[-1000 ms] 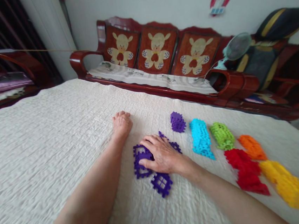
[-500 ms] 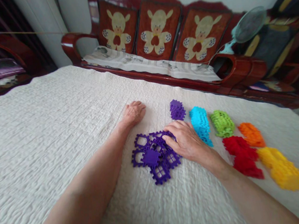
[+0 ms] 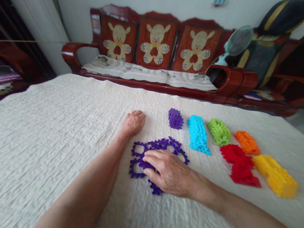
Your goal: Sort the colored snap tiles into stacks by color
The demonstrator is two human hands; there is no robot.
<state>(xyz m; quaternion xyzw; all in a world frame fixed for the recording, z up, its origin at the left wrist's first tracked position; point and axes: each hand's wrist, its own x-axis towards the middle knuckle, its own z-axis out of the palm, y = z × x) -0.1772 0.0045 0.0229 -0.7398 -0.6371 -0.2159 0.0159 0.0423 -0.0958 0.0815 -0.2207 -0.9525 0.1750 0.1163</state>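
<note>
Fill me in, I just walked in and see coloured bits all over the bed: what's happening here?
A person's right hand lies flat on a loose spread of purple lattice tiles on the white quilt, fingers curled over one tile. The left hand rests on the quilt beside them, holding nothing. To the right sit sorted piles: a purple stack, then blue, green, orange, red and yellow.
</note>
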